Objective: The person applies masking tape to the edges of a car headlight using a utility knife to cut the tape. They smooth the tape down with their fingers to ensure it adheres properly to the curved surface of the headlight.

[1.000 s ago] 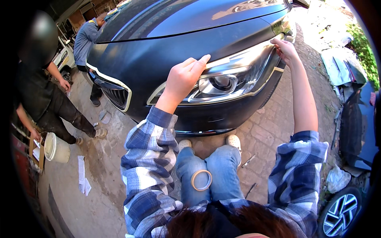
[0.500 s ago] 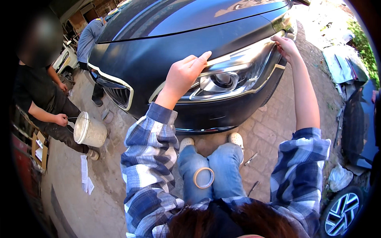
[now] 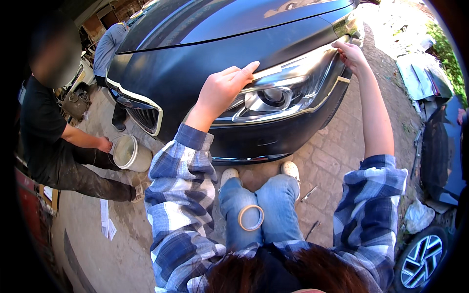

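Note:
Both my hands are at the headlight (image 3: 288, 97) of a dark matte car. My left hand (image 3: 218, 93) is closed at the lamp's inner upper corner, thumb up, on a pale strip of masking tape (image 3: 267, 72). The strip runs along the lamp's top edge, below the hood (image 3: 234, 53). At the lamp's outer upper corner, my right hand (image 3: 350, 54) pinches the strip's other end, mostly hidden by the fingers. More tape borders the lamp's lower edge and the grille (image 3: 145, 116). A tape roll (image 3: 241, 225) rests on my lap.
To the left a co-worker (image 3: 44, 117) bends with a hand on a white bucket (image 3: 139, 158). Another person (image 3: 110, 46) stands beyond the car. Slim tools (image 3: 309, 194) lie on the paving near my feet. A wheel (image 3: 421, 261) and car panels (image 3: 442, 151) are at the right.
My left hand has shifted slightly left along the headlight's top edge; my right hand stays nearly still. The co-worker has stepped right, and the bucket has moved right and turned more upright.

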`<state>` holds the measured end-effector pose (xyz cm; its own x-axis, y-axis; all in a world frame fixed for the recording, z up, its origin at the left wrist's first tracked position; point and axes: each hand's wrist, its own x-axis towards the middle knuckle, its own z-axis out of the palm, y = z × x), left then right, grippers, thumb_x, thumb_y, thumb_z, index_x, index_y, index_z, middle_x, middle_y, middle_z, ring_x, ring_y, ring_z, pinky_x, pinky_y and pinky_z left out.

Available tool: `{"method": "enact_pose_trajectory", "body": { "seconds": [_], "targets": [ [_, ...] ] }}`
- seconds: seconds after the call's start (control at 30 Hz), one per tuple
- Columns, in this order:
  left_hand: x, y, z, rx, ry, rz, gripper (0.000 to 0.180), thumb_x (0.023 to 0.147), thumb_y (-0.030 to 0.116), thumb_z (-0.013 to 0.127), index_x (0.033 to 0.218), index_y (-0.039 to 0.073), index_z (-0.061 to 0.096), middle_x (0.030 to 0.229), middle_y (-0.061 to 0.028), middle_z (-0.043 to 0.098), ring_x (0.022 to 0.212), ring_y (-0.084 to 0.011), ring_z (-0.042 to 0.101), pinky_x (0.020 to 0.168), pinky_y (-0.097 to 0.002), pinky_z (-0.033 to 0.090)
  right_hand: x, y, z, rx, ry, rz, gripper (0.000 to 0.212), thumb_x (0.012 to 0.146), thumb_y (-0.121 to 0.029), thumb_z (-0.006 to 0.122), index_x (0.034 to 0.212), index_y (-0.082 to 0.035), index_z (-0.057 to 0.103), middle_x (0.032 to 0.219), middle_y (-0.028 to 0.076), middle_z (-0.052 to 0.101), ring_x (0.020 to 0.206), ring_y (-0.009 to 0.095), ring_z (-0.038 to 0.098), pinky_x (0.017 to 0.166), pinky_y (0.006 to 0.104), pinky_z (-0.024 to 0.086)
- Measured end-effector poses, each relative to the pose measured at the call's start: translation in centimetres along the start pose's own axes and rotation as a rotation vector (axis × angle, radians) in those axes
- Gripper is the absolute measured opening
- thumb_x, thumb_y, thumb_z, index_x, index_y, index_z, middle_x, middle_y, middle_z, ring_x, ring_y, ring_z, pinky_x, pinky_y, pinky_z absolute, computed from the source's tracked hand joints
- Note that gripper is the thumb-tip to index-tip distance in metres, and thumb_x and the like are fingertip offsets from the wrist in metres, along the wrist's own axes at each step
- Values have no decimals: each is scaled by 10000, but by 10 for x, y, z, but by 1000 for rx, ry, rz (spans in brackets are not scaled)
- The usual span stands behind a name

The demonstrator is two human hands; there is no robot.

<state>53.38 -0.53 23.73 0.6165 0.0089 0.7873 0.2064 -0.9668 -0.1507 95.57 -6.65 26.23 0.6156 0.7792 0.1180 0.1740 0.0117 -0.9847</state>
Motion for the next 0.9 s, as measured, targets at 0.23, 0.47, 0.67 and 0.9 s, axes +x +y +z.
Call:
{"method": "enact_pose_trajectory", "body": {
  "seconds": [0.23, 0.47, 0.67, 0.9],
  "targets": [
    [-1, -3, -3, 42, -33, 30, 417, 855, 63, 749, 1264, 77, 669, 850, -45, 721, 738, -205, 686, 632, -300, 569, 5, 1, 6, 5, 19, 4, 239, 776, -227, 828, 854, -93, 645, 782, -54, 575, 643, 43, 515, 590, 183, 450],
    [3, 1, 3, -2, -30, -8, 420, 854, 71, 746, 1268, 96, 674, 819, -37, 699, 710, -199, 672, 613, -304, 561, 4, 5, -1, 8, 20, 8, 233, 780, -225, 826, 847, -95, 645, 778, -53, 576, 641, 43, 516, 587, 179, 443],
    [4, 1, 1, 40, -87, 28, 429, 853, 66, 743, 1275, 108, 676, 798, -48, 681, 700, -196, 672, 603, -299, 556, 5, 7, -3, 17, 19, 6, 223, 781, -227, 824, 833, -102, 647, 765, -54, 569, 637, 44, 511, 588, 179, 441],
    [2, 1, 7, -37, -10, -56, 435, 857, 59, 742, 1282, 114, 671, 864, -42, 718, 738, -207, 688, 645, -302, 570, 6, 5, -1, 8, 8, 10, 221, 781, -223, 817, 835, -104, 639, 758, -59, 562, 631, 42, 503, 586, 183, 439]
  ]
}}
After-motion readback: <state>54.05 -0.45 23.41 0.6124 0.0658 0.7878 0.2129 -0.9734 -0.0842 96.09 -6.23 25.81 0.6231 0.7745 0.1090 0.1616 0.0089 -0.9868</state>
